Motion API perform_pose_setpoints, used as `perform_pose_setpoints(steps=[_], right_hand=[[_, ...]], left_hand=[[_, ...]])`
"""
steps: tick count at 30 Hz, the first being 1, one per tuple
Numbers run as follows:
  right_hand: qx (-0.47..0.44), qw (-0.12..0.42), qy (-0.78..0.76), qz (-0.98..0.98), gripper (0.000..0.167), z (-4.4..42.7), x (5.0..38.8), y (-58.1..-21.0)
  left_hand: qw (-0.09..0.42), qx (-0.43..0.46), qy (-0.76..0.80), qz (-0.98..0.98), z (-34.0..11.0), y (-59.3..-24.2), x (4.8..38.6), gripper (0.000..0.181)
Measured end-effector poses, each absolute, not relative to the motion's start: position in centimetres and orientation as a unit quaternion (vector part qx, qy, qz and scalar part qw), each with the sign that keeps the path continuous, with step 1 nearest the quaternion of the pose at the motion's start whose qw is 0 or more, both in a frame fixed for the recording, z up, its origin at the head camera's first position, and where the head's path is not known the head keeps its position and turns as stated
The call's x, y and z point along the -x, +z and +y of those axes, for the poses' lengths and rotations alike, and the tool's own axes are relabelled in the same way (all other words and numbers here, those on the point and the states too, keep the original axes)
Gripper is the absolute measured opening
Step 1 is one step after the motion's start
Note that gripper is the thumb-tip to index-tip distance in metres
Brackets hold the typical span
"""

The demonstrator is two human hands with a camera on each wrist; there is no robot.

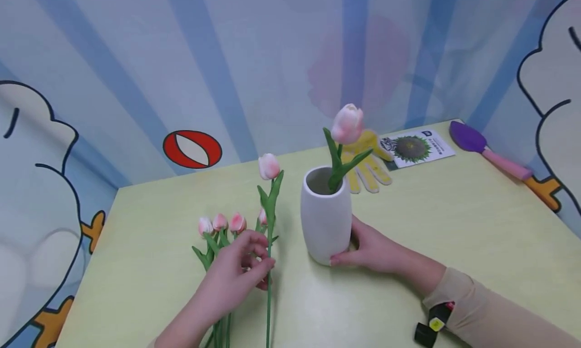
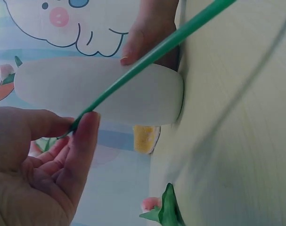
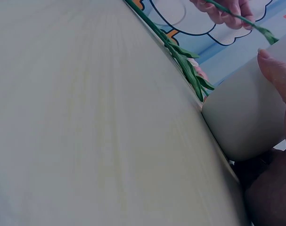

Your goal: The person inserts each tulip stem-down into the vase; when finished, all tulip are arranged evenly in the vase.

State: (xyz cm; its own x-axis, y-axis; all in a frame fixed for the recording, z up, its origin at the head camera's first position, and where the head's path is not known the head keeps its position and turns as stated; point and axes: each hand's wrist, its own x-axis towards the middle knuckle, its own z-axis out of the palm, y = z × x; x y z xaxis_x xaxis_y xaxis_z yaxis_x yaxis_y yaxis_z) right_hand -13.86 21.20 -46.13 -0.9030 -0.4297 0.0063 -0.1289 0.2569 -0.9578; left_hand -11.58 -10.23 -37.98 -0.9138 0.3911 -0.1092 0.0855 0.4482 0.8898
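Left of centre in the lower half of the head view, the left hand [image 1: 240,267] holds the green stem of a pale pink artificial tulip with green leaves [image 1: 271,207], thumb and fingertips pinched together on it; the left wrist view confirms the pinch, with the stem slanting from there to the upper right of that frame. In the head view this flower stands nearly upright, its bloom near the middle of the frame and its stem running down to the bottom edge. Just right of centre, a smooth white rounded vase [image 1: 324,227] stands upright on a pale yellow-green table [image 1: 454,212], with the right hand [image 1: 374,249] against its lower right side. The thumb is clamped round the near side of the base, while the other fingers are mostly hidden behind the vase. A second pink tulip with broad green leaves [image 1: 337,171] rises from the vase mouth, leaning right. A bunch of pink-and-white tulips [image 1: 212,244] lies on the table at lower left, partly covered by the left hand. Behind the vase, toward the upper right, a yellow-and-white glove [image 1: 369,169] lies beside a white printed card with a round picture [image 1: 417,149], and farther right rests a spatula-like tool with a purple blade and pink handle [image 1: 487,151]. A blue-striped cartoon backdrop [image 1: 281,85] fills the top.
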Motion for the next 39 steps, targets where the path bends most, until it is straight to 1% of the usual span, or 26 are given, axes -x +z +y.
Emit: perform_pose_setpoints(steps=[8,15,20,25,39], right_hand=[[0.183,0.132,-0.577,0.785,0.095,21.6,14.0,-45.8],[0.181,0.133,-0.576,0.786,0.096,21.9,14.2,-45.9],[0.186,0.134,-0.579,0.783,0.095,21.3,14.3,-46.4],[0.185,0.134,-0.586,0.778,0.094,20.7,14.2,-46.7],[0.178,0.13,-0.584,0.781,0.095,21.3,14.0,-46.1]], left_hand=[[0.131,-0.119,0.565,0.806,-10.3,-36.8,11.2,0.03],[0.114,-0.128,0.596,0.784,-9.5,-36.3,11.1,0.026],[0.082,-0.127,0.603,0.783,-9.4,-35.2,10.7,0.024],[0.047,-0.152,0.61,0.776,-9.3,-34.2,10.6,0.022],[0.027,-0.208,0.646,0.734,-7.1,-33.4,10.8,0.021]])
